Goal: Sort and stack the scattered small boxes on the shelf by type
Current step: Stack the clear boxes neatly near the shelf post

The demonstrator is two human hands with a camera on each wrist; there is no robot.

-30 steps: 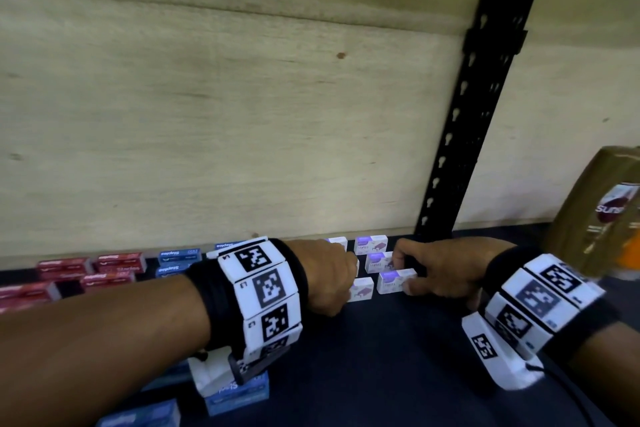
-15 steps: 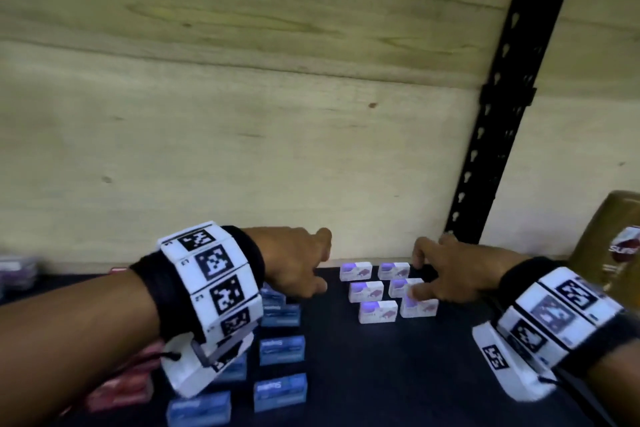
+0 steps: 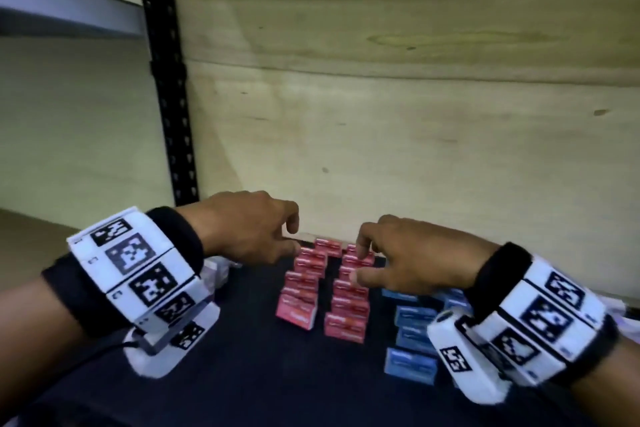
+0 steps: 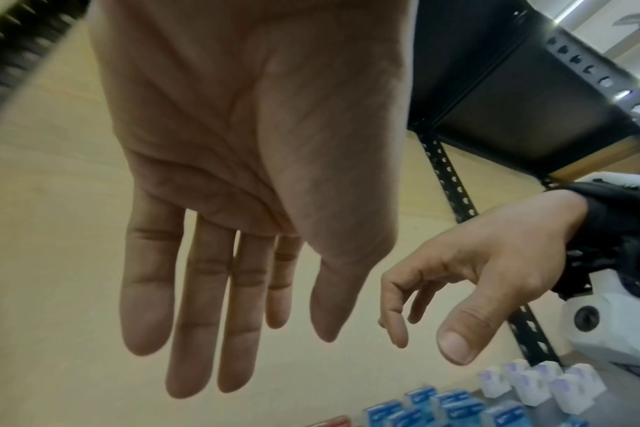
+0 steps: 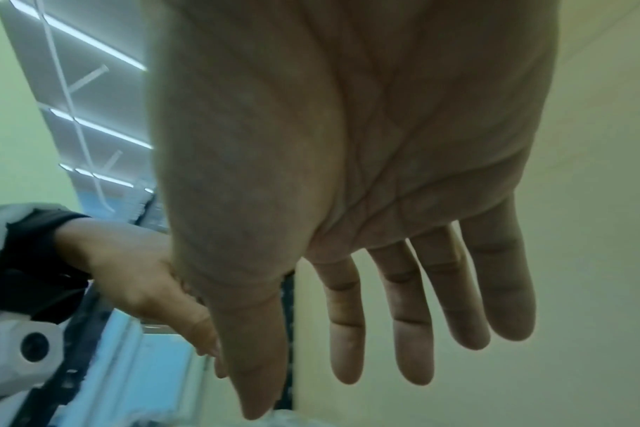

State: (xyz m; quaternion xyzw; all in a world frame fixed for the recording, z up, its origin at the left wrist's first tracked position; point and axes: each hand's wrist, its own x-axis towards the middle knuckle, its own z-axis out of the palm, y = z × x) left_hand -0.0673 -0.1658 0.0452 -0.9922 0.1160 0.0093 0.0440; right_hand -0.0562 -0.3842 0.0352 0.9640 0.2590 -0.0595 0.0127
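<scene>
Two hands over the red group, both empty. Left hand (image 3: 247, 229) hovering above the rear of the left red column, fingers straight and slack in the left wrist view (image 4: 209, 289), nothing held. Right hand (image 3: 408, 260) hovering above the rear of the right red column, fingers loosely bent in the head view, relaxed and spread in the right wrist view (image 5: 402, 289), nothing held. Contact between fingertips and the topmost red boxes not determinable from the head view; probably just above or barely touching.

Red boxes (image 3: 304, 288) standing in two columns on the dark shelf (image 3: 242, 374), running front to back, close together but apart. Blue boxes (image 3: 412, 340) grouped just to the right of the red ones, partly hidden under the right wrist. White boxes (image 4: 541, 384) further to the right, in a tidy cluster, visible only in the left wrist view. Pale item behind the left wrist in the head view, too blurred to identify.

Step in hand, as judged: sorting by type largely done; red group being squared up or about to be stacked. Next move likely calling for a pinch on one red box at the rear of a column, lifted straight, then set flush on a neighbour without nudging the adjacent column.
</scene>
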